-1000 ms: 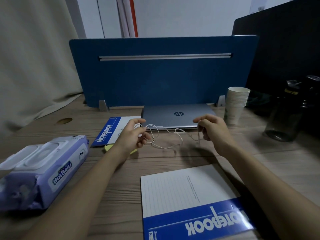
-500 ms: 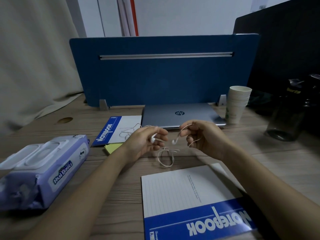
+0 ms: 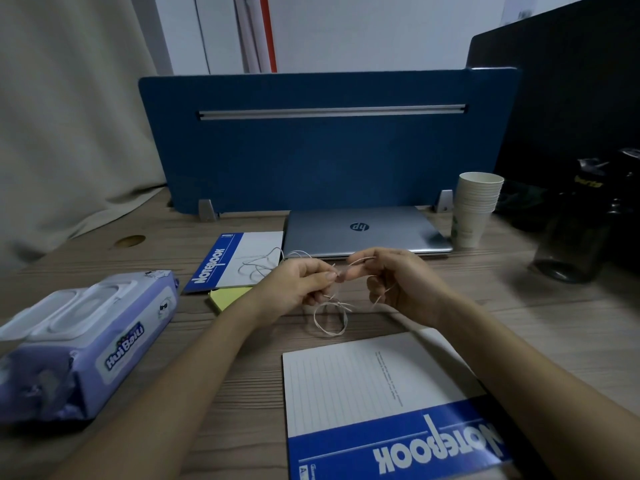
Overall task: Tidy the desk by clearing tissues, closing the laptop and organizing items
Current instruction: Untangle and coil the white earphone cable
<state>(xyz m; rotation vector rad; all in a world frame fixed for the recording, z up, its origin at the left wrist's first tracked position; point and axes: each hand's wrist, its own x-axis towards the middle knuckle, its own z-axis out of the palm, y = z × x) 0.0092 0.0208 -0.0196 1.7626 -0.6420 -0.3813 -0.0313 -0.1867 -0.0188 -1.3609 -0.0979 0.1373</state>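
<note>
White wired earphones (image 3: pixel 329 317) hang in loops between my two hands above the wooden desk (image 3: pixel 519 320). My left hand (image 3: pixel 298 284) pinches the cord near the earbuds, fingertips almost touching my right hand (image 3: pixel 391 284), which pinches the cord too, with strands running through its curled fingers. More cord trails left onto a blue-and-white notebook (image 3: pixel 239 259). A silver laptop (image 3: pixel 363 230) lies closed behind the hands, against the blue divider (image 3: pixel 311 150).
A purple wet-wipe pack (image 3: pixel 86 344) lies at the left. Yellow sticky notes (image 3: pixel 227 296) peek out below the far notebook. A second notebook (image 3: pixel 374 403) lies at the near edge. Stacked paper cups (image 3: pixel 474 209) and a dark bottle (image 3: pixel 581 230) stand at the right.
My hands came together from apart, gathering the earphone cord off the desk; the two earbuds now meet between my fingertips, and a loop hangs below.
</note>
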